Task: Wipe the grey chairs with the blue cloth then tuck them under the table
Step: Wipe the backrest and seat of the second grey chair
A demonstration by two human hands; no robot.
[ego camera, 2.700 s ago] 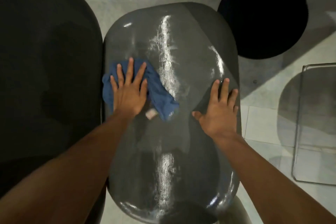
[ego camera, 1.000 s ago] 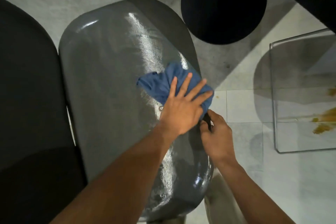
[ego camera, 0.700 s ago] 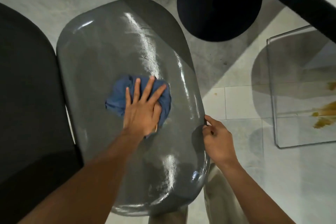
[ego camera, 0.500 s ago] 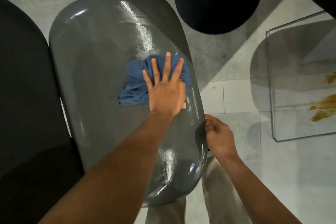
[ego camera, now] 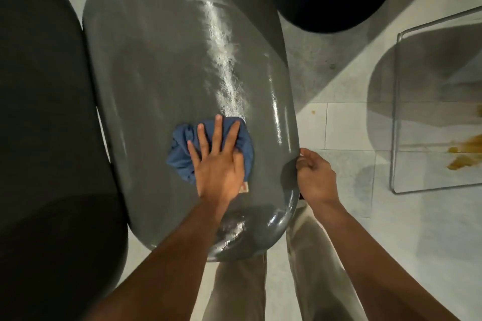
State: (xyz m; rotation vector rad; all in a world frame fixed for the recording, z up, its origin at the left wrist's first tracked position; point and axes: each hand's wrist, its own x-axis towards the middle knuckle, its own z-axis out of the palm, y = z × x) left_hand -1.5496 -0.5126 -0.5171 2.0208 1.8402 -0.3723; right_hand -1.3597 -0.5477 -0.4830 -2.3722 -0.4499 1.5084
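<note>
the left hand [ego camera: 217, 164] lay flat, fingers spread, pressing the blue cloth [ego camera: 182, 154] onto the grey chair [ego camera: 169, 60]; the right hand [ego camera: 314, 177] gripped its edge.

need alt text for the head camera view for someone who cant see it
Seen from above, a left hand presses a blue cloth flat on a glossy grey chair, while the right hand grips the chair's right edge. A darker chair stands alongside on the pale tiled floor.
</note>
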